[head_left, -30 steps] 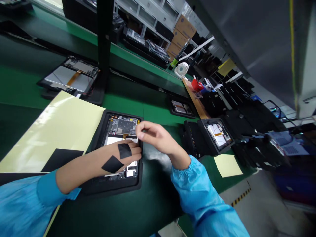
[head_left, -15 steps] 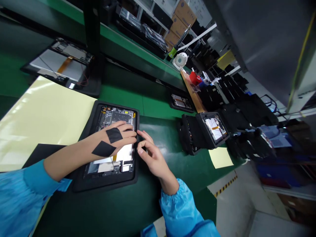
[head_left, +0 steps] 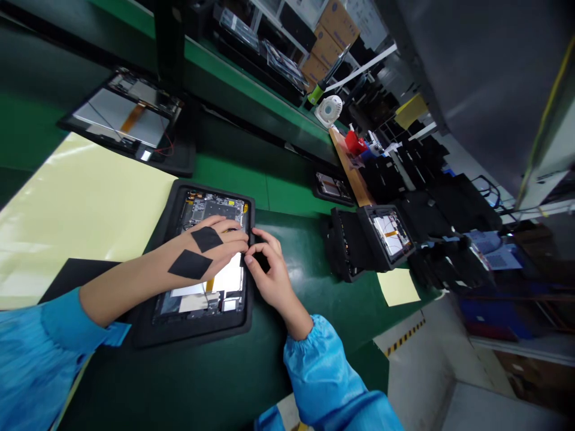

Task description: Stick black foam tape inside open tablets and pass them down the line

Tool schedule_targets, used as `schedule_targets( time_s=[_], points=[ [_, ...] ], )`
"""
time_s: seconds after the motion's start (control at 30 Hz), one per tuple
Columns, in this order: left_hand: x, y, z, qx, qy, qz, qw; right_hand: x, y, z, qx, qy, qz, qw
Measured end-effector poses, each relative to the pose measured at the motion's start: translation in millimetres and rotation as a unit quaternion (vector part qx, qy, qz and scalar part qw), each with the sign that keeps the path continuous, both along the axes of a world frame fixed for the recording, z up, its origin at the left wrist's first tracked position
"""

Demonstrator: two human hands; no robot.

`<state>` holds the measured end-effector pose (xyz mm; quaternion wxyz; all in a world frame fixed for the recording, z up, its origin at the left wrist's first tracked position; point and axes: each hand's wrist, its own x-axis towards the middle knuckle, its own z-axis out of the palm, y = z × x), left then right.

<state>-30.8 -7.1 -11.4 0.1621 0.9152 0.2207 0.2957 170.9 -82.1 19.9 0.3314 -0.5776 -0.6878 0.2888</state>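
An opened tablet (head_left: 233, 276), with its circuit board and silvery battery exposed, lies in a black foam tray (head_left: 193, 335). My left hand (head_left: 209, 248) rests across it, fingers stretched out and flat, tips at the tablet's right edge. Two black tape pieces (head_left: 190, 264) stick to the back of that hand. At the tray's right rim, my right hand (head_left: 269, 269) curls its thumb and index finger towards each other beside the left fingertips. Whatever lies between them is too small or hidden to make out.
A pale yellow sheet (head_left: 90, 209) lies left of the tray. Beyond, another opened tablet (head_left: 130, 117) and a smaller-looking one (head_left: 332, 185) sit on the green strip. Stacked foam trays (head_left: 359, 242) hold a tablet (head_left: 390, 233) at right. A white fan (head_left: 330, 109) stands farther back.
My right hand has moved slightly up and left, its thumb now at the tray's rim by the left fingertips. My left hand barely moved. The tablets on the green strip have shifted right.
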Motion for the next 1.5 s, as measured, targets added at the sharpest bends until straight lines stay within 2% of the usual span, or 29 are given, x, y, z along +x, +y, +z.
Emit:
schedule_targets(
  time_s=[0.1, 0.23, 0.33, 0.4, 0.43, 0.5, 0.63, 0.73, 0.87, 0.93, 1.03, 1.1, 1.17, 1.27, 1.33, 1.4, 1.47, 1.5],
  points=[
    [-1.3, 1.7, -1.8, 0.024, 0.003, -0.022, 0.999, -1.6, 2.2, 0.4, 0.008, -0.002, -0.004, 1.0],
    [-2.8, 0.9, -3.0, -0.006, -0.01, -0.014, 1.0, -2.6, 10.0, -2.4, 0.011, -0.01, -0.014, 1.0],
    [-4.1, -1.5, -2.7, -0.025, 0.0, -0.01, 1.0, -3.2, 15.6, -7.5, 0.03, -0.011, -0.07, 0.997],
    [-4.9, -2.4, -4.0, -0.031, 0.004, -0.003, 1.0, -4.1, 14.4, -8.4, 0.07, -0.02, -0.102, 0.992],
    [-5.2, -2.6, -5.1, -0.035, 0.001, 0.002, 0.999, -4.8, 11.2, -7.5, 0.092, -0.035, -0.099, 0.99],
    [-5.6, -2.3, -7.4, -0.054, -0.009, 0.009, 0.998, -5.9, -0.9, -2.7, 0.115, -0.087, -0.05, 0.988],
    [-5.5, -1.5, -6.3, -0.1, -0.021, 0.027, 0.994, -7.3, -35.7, 12.0, 0.065, -0.205, 0.076, 0.974],
    [-6.0, -1.2, -2.2, -0.085, -0.026, 0.016, 0.996, -10.9, -48.9, 18.3, 0.055, -0.223, 0.068, 0.971],
    [-9.0, -0.9, -8.2, -0.026, -0.048, -0.007, 0.999, -16.5, -40.4, 14.2, 0.047, -0.201, 0.035, 0.978],
    [-10.7, -1.2, -15.8, -0.001, -0.053, 0.007, 0.999, -16.1, -37.4, 9.0, 0.047, -0.159, 0.009, 0.986],
    [-12.0, -1.7, -22.0, 0.051, -0.052, 0.022, 0.997, -14.6, -42.7, -0.5, 0.044, -0.07, -0.116, 0.99],
    [-13.0, -2.0, -19.0, 0.094, -0.067, 0.044, 0.992, -16.9, -47.3, -7.2, 0.015, -0.045, -0.166, 0.985],
    [-16.1, -1.8, -13.0, 0.12, -0.09, 0.115, 0.982, -23.4, -47.5, -13.7, -0.025, -0.036, -0.178, 0.983],
    [-24.8, 1.7, -8.6, 0.116, -0.132, 0.283, 0.943, -36.7, -37.1, -21.7, -0.059, 0.066, -0.209, 0.974],
    [-29.8, 7.0, -10.9, 0.12, -0.155, 0.34, 0.92, -43.6, -26.2, -24.1, -0.069, 0.198, -0.246, 0.946],
    [-31.9, 13.2, -14.5, 0.12, -0.162, 0.348, 0.916, -46.2, -16.2, -22.9, -0.093, 0.324, -0.277, 0.9],
    [-33.1, 18.0, -16.1, 0.088, -0.163, 0.353, 0.917, -43.6, -9.7, -17.8, -0.147, 0.394, -0.266, 0.868],
    [-34.9, 19.0, -16.0, 0.065, -0.165, 0.363, 0.915, -40.0, -8.1, -14.0, -0.174, 0.405, -0.246, 0.863]
  ],
)
